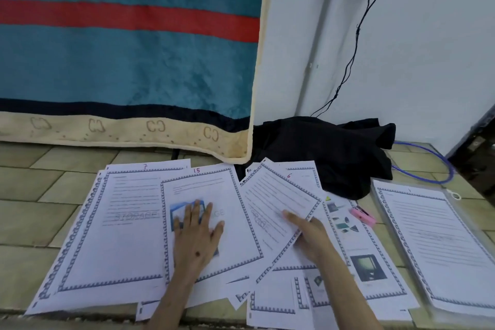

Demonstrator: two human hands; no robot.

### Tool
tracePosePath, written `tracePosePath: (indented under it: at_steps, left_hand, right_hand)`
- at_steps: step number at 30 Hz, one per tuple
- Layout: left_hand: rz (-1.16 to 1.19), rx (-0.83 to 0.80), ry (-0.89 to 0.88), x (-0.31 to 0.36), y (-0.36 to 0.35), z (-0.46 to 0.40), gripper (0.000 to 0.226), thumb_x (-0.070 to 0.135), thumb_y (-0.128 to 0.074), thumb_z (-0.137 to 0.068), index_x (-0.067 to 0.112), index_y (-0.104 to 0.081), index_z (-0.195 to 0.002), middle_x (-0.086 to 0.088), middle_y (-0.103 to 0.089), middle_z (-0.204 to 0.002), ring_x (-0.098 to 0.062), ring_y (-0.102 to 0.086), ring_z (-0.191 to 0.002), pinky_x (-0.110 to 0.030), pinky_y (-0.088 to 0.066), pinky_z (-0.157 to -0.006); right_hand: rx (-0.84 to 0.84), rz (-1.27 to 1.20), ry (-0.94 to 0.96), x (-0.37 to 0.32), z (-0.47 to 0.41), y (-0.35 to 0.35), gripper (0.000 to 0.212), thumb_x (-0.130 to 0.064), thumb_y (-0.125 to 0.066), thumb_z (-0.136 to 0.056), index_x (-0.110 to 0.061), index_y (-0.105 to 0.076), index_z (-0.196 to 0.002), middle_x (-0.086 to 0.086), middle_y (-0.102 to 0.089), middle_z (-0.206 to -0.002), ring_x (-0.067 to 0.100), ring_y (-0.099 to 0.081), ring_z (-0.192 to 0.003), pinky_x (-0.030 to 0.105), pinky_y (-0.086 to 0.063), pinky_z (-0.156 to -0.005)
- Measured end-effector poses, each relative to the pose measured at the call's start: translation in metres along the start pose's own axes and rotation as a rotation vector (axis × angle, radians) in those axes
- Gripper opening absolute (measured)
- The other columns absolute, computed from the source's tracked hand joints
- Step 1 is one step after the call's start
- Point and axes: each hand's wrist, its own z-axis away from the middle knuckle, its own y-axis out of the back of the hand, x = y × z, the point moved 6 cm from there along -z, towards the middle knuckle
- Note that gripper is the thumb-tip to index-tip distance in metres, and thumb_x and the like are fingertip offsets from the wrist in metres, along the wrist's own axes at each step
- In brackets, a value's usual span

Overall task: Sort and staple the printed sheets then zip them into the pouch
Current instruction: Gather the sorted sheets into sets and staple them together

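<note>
Several printed sheets with patterned borders lie spread over the tiled floor. My left hand presses flat, fingers straight, on the sheet numbered 15. To its left lies the sheet numbered 7. My right hand grips the lower right edge of the tilted sheet numbered 6, thumb on top and fingers underneath. A pink stapler rests on a sheet with pictures. At the right a clear zip pouch lies flat with sheet 1 on or in it.
A teal blanket with a red stripe hangs at the back left. Beside it a black cloth is heaped against the white wall. A black cable hangs down, and a blue cord loops on the floor.
</note>
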Motion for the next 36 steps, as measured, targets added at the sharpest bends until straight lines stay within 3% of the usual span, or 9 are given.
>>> tracePosePath:
  at_steps: [6, 11, 15, 17, 22, 25, 28, 32, 36]
  left_hand:
    - [-0.026, -0.029, 0.013, 0.0, -0.002, 0.001, 0.094, 0.067, 0.015, -0.068, 0.029, -0.01, -0.15, -0.002, -0.002, -0.159, -0.022, 0.002, -0.146, -0.045, 0.005, -0.116]
    - [-0.043, -0.04, -0.003, 0.001, -0.003, 0.002, 0.093, 0.067, 0.013, -0.069, 0.029, -0.011, -0.15, -0.002, -0.002, -0.159, -0.023, 0.003, -0.146, -0.046, 0.005, -0.116]
    - [-0.044, -0.163, 0.022, -0.004, -0.007, -0.006, 0.09, 0.074, 0.005, -0.07, 0.033, -0.006, -0.149, 0.0, 0.005, -0.159, -0.022, 0.007, -0.146, -0.045, 0.007, -0.115]
    - [-0.04, -0.227, 0.029, -0.007, -0.004, -0.012, 0.081, 0.076, -0.011, -0.079, 0.035, -0.007, -0.149, 0.001, 0.005, -0.159, -0.021, 0.004, -0.146, -0.045, 0.001, -0.117]
    - [0.008, -0.179, 0.033, -0.007, 0.008, -0.012, 0.113, 0.09, 0.001, -0.044, 0.043, -0.024, -0.143, 0.0, 0.002, -0.158, -0.025, 0.003, -0.145, -0.043, 0.003, -0.114]
    - [0.187, -0.208, 0.13, -0.011, 0.011, -0.009, 0.067, 0.076, -0.025, -0.08, 0.046, -0.029, -0.14, -0.002, 0.01, -0.158, -0.027, 0.012, -0.144, -0.045, 0.014, -0.111]
    - [0.296, -0.041, 0.198, -0.032, 0.031, -0.011, 0.052, 0.042, -0.039, -0.097, 0.033, -0.026, -0.146, -0.008, 0.003, -0.158, -0.028, 0.003, -0.145, -0.045, -0.002, -0.116]
    - [0.271, 0.219, 0.568, -0.104, 0.065, -0.002, 0.057, 0.035, -0.048, -0.094, 0.016, -0.029, -0.145, -0.015, -0.007, -0.156, -0.033, -0.003, -0.143, -0.05, -0.006, -0.114]
    - [0.222, 0.057, 0.843, -0.158, 0.08, 0.003, 0.088, 0.063, -0.056, -0.079, 0.008, -0.029, -0.143, -0.018, -0.02, -0.151, -0.037, -0.014, -0.139, -0.054, -0.014, -0.11]
  right_hand:
    - [0.348, 0.347, 0.465, -0.062, 0.007, -0.006, 0.013, -0.003, -0.062, -0.086, 0.003, -0.065, -0.096, 0.016, -0.069, -0.096, 0.03, -0.066, -0.093, 0.037, -0.054, -0.08]
    - [0.323, 0.342, 1.002, -0.2, 0.08, -0.003, 0.012, -0.005, -0.069, -0.081, -0.014, -0.064, -0.086, -0.016, -0.062, -0.07, -0.011, -0.053, -0.062, 0.012, -0.045, -0.065]
    - [0.313, 0.303, 1.17, -0.273, 0.121, 0.005, 0.01, -0.018, -0.062, -0.088, -0.024, -0.057, -0.081, -0.016, -0.067, -0.073, -0.003, -0.057, -0.069, 0.021, -0.05, -0.067]
    - [0.36, 0.372, 1.184, -0.285, 0.119, 0.004, 0.01, -0.025, -0.059, -0.089, -0.024, -0.054, -0.08, -0.014, -0.063, -0.078, -0.001, -0.056, -0.072, 0.026, -0.05, -0.072]
    - [0.452, 0.777, 0.978, -0.206, 0.059, -0.022, 0.014, -0.03, -0.052, -0.092, -0.017, -0.052, -0.087, -0.001, -0.058, -0.076, 0.013, -0.053, -0.067, 0.021, -0.042, -0.062]
    - [0.453, 0.977, 0.713, -0.115, 0.013, -0.023, 0.034, -0.034, -0.044, -0.095, -0.015, -0.048, -0.123, 0.01, -0.063, -0.094, 0.03, -0.059, -0.084, 0.036, -0.046, -0.071]
    - [0.378, 1.091, 0.575, -0.04, -0.013, -0.016, 0.04, -0.031, -0.043, -0.096, -0.019, -0.039, -0.134, 0.013, -0.065, -0.101, 0.035, -0.061, -0.092, 0.04, -0.048, -0.074]
    - [0.349, 1.126, 0.615, -0.012, -0.023, -0.01, 0.036, -0.031, -0.042, -0.096, -0.02, -0.043, -0.13, 0.005, -0.064, -0.098, 0.028, -0.061, -0.083, 0.037, -0.05, -0.063]
    - [0.376, 1.162, 0.618, -0.015, -0.026, -0.012, 0.032, -0.029, -0.042, -0.096, -0.021, -0.041, -0.127, 0.004, -0.059, -0.091, 0.028, -0.056, -0.076, 0.032, -0.038, -0.059]
